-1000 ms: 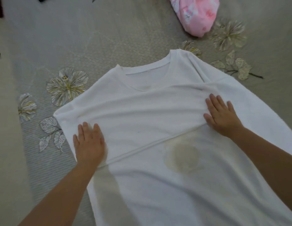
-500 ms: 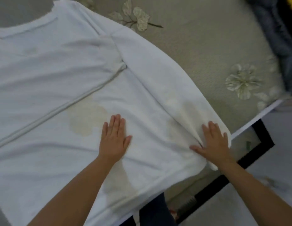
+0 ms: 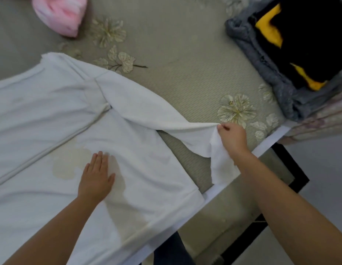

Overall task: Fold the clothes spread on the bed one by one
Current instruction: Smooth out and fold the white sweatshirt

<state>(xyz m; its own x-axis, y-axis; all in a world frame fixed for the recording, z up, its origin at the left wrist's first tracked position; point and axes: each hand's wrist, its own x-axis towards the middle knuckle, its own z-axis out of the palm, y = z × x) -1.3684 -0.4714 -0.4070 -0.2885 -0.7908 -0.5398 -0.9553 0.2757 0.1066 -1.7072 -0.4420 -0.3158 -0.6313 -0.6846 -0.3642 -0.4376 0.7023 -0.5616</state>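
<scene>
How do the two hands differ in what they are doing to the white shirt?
The left hand lies flat, fingers straight, pressing the shirt's body; the right hand is curled, pinching the sleeve. The left hand rests on cloth lying on the bed; the right hand lifts its cloth clear of it. Both touch the same white shirt.

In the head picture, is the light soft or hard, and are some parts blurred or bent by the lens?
Head view: soft, even light, no glare; a faint shadow beside the left hand on the shirt. Head view: mild blur overall, with the right hand and sleeve soft-edged. Head view: the wide lens stretches the forearms at the bottom edge; the black pile is too dark to show detail.
</scene>
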